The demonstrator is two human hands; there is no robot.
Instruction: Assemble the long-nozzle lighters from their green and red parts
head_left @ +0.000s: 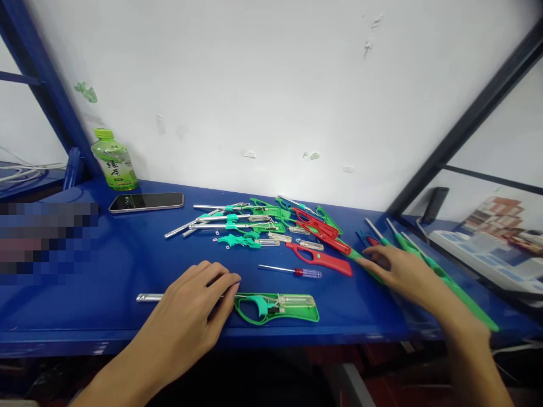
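Observation:
My left hand (195, 308) is closed around the neck of an opened green lighter (299, 311) lying near the table's front edge. Its metal tube sticks out to the left; the teal trigger and a clear fuel tank show in the green half-shell. At the right, my right hand (394, 268) curls its thumb and fingers at a green casing half (372, 272), partly hiding it. A small blue and red object (368, 239) lies just beyond those fingertips. Between the hands are a screwdriver (297, 272) with a red and clear handle and a red casing half (324, 260).
Behind the screwdriver lies a pile of lighter parts: metal tubes (220, 225), teal triggers (237, 240), clear tanks (311, 245) and shells. Several long green lighters (460, 297) lie at the right. A phone (146, 202) and a green tea bottle (114, 161) are back left, by the wall.

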